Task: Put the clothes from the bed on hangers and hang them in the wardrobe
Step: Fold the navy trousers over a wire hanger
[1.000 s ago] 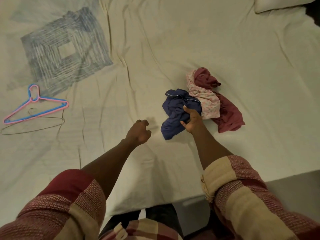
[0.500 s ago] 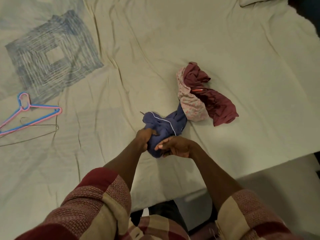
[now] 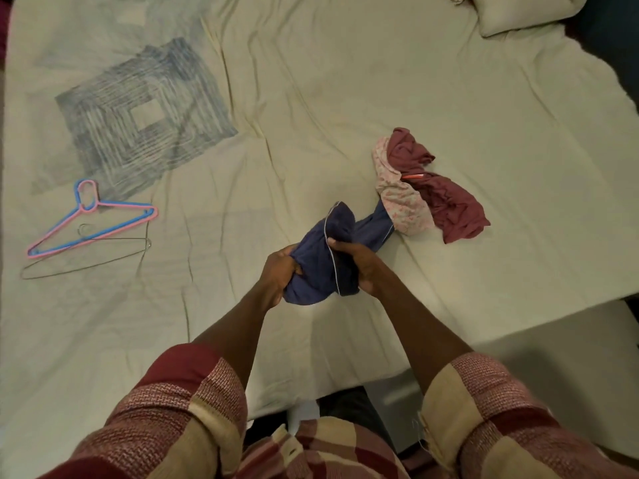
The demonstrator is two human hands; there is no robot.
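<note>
I am judging the task as barely begun: nothing is on a hanger yet, and no wardrobe is showing in the head view. I am watching both hands bunching up the navy garment [image 3: 323, 267] just below the middle of the frame. The left hand [image 3: 279, 271] is curling its fingers into the cloth's left side, and the right hand [image 3: 359, 262] is clamping over its right side, so each is closed tight on fabric.

The navy garment is stretching as a twisted rope from the hands toward the upper right, its far end touching or tucking under the floral piece [image 3: 401, 202], which is lying against the maroon piece [image 3: 449, 205] right of centre. Those two are sitting untouched on the bed [image 3: 345, 81].

The pink-and-blue hangers [image 3: 114, 221] are lying at the left edge, hooks pointing to the top of the frame, long bars running lower left to upper right, with a wire hanger [image 3: 86, 262] just below them. Three garments are waiting to be hung, I am reckoning.
</note>
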